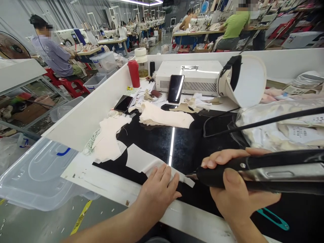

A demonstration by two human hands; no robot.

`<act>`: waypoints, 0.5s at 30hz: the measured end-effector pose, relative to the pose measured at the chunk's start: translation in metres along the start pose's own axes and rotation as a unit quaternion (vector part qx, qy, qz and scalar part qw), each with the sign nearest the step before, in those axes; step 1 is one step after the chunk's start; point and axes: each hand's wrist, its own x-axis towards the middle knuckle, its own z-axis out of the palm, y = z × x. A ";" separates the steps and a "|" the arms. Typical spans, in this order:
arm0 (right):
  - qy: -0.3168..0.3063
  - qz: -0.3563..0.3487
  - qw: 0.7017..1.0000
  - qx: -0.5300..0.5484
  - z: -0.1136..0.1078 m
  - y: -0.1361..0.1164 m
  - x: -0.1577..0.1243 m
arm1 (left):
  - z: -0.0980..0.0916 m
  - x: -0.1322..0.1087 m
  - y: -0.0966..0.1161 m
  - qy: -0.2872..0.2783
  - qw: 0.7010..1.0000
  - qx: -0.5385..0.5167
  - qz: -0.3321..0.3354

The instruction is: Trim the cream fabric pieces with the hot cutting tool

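Observation:
A white cut fabric piece [141, 158] lies on the dark glossy work surface [149, 140]. My left hand [160, 185] rests on it with the fingers stretched out, pressing it down. In my right hand [235, 189] is a black handheld tool [215, 175] with a metal lever and a narrow metal tip. The fingers and thumb wrap round its body. Its tip meets or hovers just over the right end of the fabric; I cannot tell whether they touch. Pale fabric pieces [108, 138] are piled at the left, and a fabric stack [164, 116] lies farther back.
Behind stand a white metal box [187, 72], a propped phone [176, 88], a red bottle [133, 74] and a white lamp shade [253, 81]. A black cable [273, 119] crosses at right, before a plastic bag [283, 128]. A teal tool [274, 219] lies near the front. Co-workers sit beyond.

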 end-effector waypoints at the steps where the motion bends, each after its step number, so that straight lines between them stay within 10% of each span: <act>1: -0.002 -0.002 1.000 0.005 0.004 0.002 0.003 | 0.001 0.000 0.001 0.004 1.000 -0.003 0.000; 15: -0.034 0.010 0.999 0.009 0.022 0.012 0.008 | 0.001 0.005 0.003 0.027 0.999 -0.024 -0.026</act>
